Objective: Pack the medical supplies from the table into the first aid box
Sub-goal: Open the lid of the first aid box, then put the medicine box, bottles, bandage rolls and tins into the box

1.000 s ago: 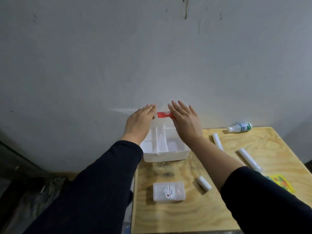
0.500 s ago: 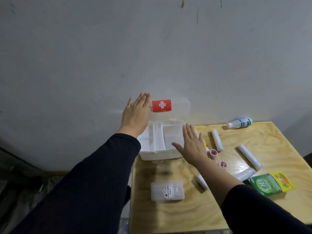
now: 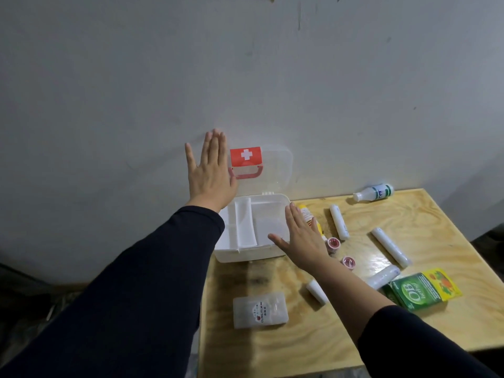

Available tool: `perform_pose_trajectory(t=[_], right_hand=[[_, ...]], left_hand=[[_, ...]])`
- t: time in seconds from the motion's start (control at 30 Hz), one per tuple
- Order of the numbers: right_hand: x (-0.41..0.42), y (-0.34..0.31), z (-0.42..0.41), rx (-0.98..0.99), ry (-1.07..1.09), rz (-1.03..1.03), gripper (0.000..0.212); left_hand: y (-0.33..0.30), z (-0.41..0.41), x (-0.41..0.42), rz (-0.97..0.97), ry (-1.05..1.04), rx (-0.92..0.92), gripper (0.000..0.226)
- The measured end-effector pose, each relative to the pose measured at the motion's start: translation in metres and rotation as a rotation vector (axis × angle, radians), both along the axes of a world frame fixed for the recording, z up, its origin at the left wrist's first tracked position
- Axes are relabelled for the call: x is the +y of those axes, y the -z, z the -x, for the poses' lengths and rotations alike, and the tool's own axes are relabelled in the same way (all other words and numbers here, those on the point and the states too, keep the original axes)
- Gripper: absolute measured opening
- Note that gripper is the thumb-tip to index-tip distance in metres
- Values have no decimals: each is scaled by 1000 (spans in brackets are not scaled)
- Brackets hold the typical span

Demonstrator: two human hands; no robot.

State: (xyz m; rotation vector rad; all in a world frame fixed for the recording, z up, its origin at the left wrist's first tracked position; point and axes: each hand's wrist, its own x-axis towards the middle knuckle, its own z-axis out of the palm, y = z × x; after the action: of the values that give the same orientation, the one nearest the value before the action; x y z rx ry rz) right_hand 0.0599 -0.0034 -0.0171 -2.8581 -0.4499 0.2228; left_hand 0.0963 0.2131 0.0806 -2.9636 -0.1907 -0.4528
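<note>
A white first aid box (image 3: 246,254) stands open at the table's back left, with a divided tray inside. Its clear lid (image 3: 275,170), with a red cross label, leans upright against the wall. My left hand (image 3: 210,173) is flat and open beside the lid's left edge. My right hand (image 3: 302,238) hovers open over the box's right rim, holding nothing. To the right lie white gauze rolls (image 3: 339,221), (image 3: 390,246), two small red-capped pots (image 3: 333,243), a yellow bottle (image 3: 308,216), a white bottle (image 3: 373,192) and a green box (image 3: 417,293).
A clear plastic case (image 3: 260,310) lies near the front of the wooden table (image 3: 272,347). A small white roll (image 3: 316,291) rests beside my right forearm. A grey wall rises directly behind the table. The floor drops away on the left.
The lid has swung up to lean on the wall. My left hand rose with it; my right hand drew back down over the box's right rim.
</note>
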Motion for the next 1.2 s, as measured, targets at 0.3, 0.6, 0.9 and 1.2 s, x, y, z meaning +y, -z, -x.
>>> perform_pose_trajectory(t=[0.3, 0.6, 0.9, 1.2], right_hand=[[1, -8, -1, 26, -4, 16, 87], [-36, -42, 6, 51, 54, 72, 69], [-134, -69, 66, 165, 270, 184, 66], [-226, -52, 89, 273, 400, 247, 53]], left_hand=[[-5, 2, -2, -19, -5, 27, 79], [-24, 24, -37, 187, 231, 16, 58], [-7, 59, -149, 352, 543, 442, 49], [34, 80, -240, 370, 583, 710, 54]])
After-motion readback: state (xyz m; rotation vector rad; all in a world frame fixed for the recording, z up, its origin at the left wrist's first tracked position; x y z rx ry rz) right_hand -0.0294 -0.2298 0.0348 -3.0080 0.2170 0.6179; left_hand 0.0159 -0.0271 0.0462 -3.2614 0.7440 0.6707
